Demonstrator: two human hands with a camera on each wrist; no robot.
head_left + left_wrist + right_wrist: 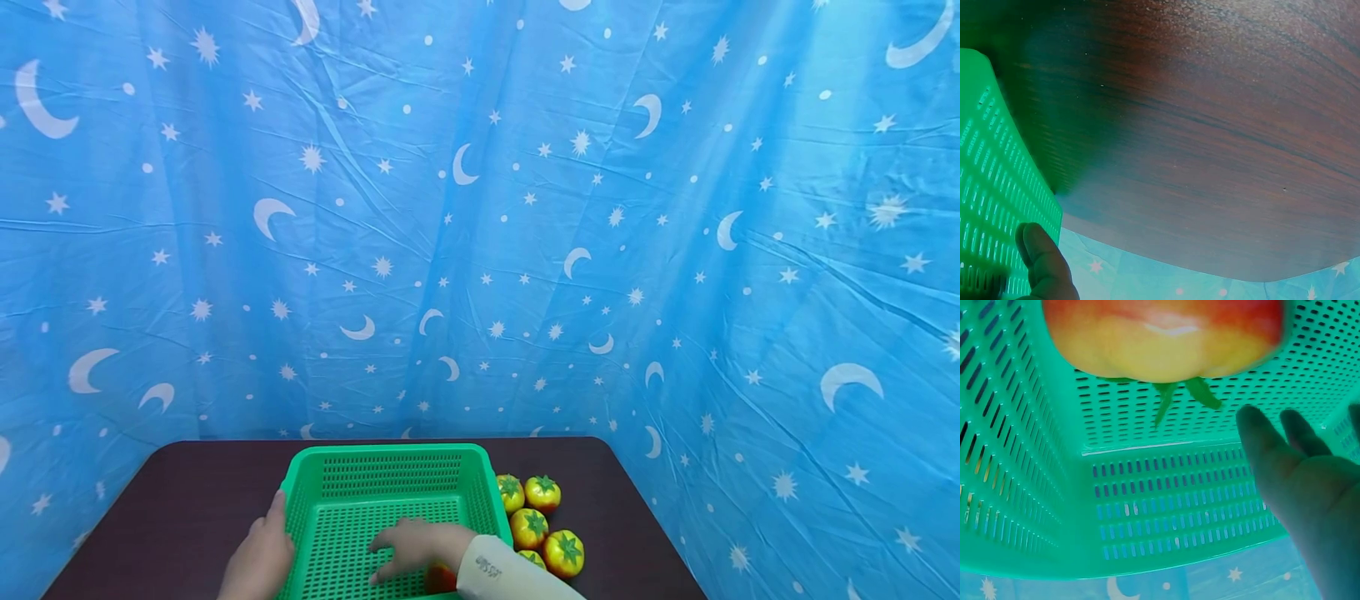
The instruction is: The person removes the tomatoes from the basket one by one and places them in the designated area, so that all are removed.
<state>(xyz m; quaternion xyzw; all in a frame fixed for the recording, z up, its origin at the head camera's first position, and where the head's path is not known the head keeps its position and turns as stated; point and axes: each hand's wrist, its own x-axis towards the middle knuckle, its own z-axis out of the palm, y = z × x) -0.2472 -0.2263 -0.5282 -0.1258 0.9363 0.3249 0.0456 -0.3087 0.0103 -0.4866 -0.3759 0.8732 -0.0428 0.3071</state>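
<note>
A green plastic basket (393,450) with slotted walls sits on the table. My left hand (258,558) grips its left side, fingers (1041,250) lying against the outer wall in the left wrist view. My right hand (411,546) reaches in over the right wall, its fingers spread above the perforated floor and holding nothing. A red-and-yellow tomato (1166,344) with green leaves lies inside the basket, near the right wrist; the sleeve partly hides it in the head view.
Several more tomatoes (529,528) are grouped on the dark wooden table (600,500), just outside the basket's right wall. A blue curtain (480,250) with white moons and stars hangs behind the table and along its sides.
</note>
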